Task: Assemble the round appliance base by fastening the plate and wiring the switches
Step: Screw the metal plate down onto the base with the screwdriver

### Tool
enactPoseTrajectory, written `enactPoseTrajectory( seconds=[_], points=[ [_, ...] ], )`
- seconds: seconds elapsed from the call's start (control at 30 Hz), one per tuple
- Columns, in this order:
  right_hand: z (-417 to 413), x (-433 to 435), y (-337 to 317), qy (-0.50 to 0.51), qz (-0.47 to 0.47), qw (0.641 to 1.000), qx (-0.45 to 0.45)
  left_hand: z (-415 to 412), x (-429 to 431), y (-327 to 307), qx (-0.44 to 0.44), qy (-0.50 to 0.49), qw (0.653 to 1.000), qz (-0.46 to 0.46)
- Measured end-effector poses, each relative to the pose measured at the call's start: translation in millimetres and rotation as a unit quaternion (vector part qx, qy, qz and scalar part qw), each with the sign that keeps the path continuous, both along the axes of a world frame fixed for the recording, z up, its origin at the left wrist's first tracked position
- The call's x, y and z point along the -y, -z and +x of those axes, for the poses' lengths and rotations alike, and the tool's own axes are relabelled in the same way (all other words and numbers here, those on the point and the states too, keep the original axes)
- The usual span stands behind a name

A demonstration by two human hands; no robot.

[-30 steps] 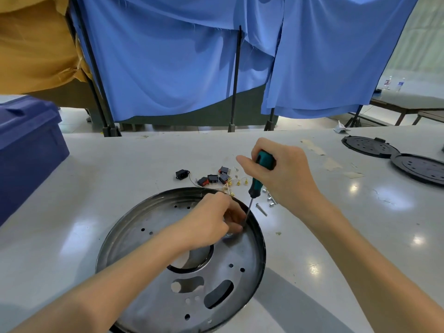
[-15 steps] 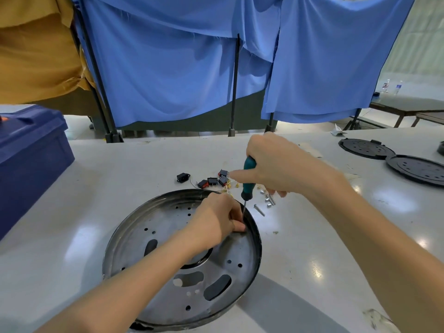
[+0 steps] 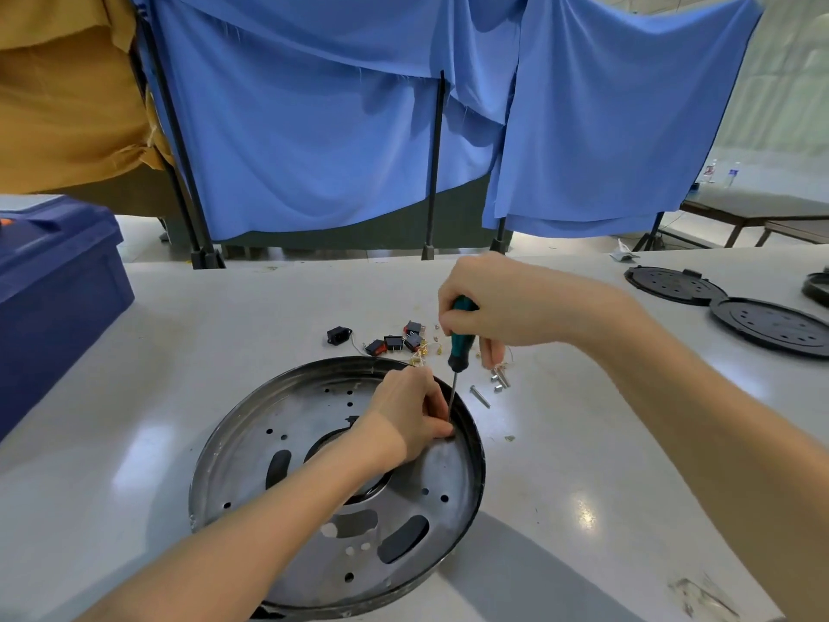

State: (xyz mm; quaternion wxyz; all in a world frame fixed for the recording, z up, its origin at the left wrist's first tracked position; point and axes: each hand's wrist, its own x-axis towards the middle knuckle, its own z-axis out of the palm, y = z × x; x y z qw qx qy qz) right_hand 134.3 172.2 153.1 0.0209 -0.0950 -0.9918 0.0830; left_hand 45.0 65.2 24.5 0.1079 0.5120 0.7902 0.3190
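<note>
Head view: the round, shallow, dark-rimmed steel appliance base (image 3: 291, 410) was seen lying flat on the glossy white table (image 3: 583, 442), directly in front of the person. It was judged stiff and fairly light for its span, with a smooth, slippery face. The upturned rim was judged the best place for it to be gripped, though the stamped edges might be sharp. Its face was shown as dull brushed metal, pierced by a central round opening, several oblong slots and scattered small holes.

At its right inner edge the fingers of the left hand (image 3: 410, 413) were curled and bunched together, pinched round the tip of a teal-handled steel screwdriver (image 3: 460, 341). Whether a screw was held there could not be told. The handle was wrapped by the curled fingers of the right hand (image 3: 502, 303), with the shaft held nearly upright.

Just beyond the rim, small black rocker switches with red faces (image 3: 394, 343) were scattered, and loose silver screws (image 3: 480, 395) lay beside the rim at the right. Farther out, two black round plastic discs (image 3: 769, 327) were lying at the far right and a dark blue plastic crate (image 3: 54, 298) at the left. Blue cloth curtains (image 3: 314, 127) were hung behind.
</note>
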Motion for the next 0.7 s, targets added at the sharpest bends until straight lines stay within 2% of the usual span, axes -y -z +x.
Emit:
enactPoseTrajectory(
  seconds=[0.17,0.27,0.3,0.4,0.47,0.57,0.7],
  points=[
    [-11,10,16,0.032,0.116,0.987,-0.105,0,2,0,0.024,-0.004,1.000,0.018],
    [-7,11,15,0.091,0.175,0.978,-0.076,2,0,1,0.003,-0.009,1.000,0.015],
    [-4,8,12,0.095,0.152,0.983,-0.044,2,0,1,0.000,-0.011,1.000,0.012],
    [12,-6,-3,0.053,-0.008,0.997,0.060,3,-4,1,0.000,-0.016,1.000,-0.001],
    [16,-9,-8,0.014,-0.066,0.994,0.089,2,-4,2,-0.008,-0.014,1.000,0.003],
    [9,-2,-3,0.010,-0.074,0.993,0.091,-1,-2,4,0.005,-0.008,1.000,0.017],
    [2,3,4,0.082,-0.047,0.995,0.043,-3,1,7,0.046,0.000,0.998,0.046]
  ],
)
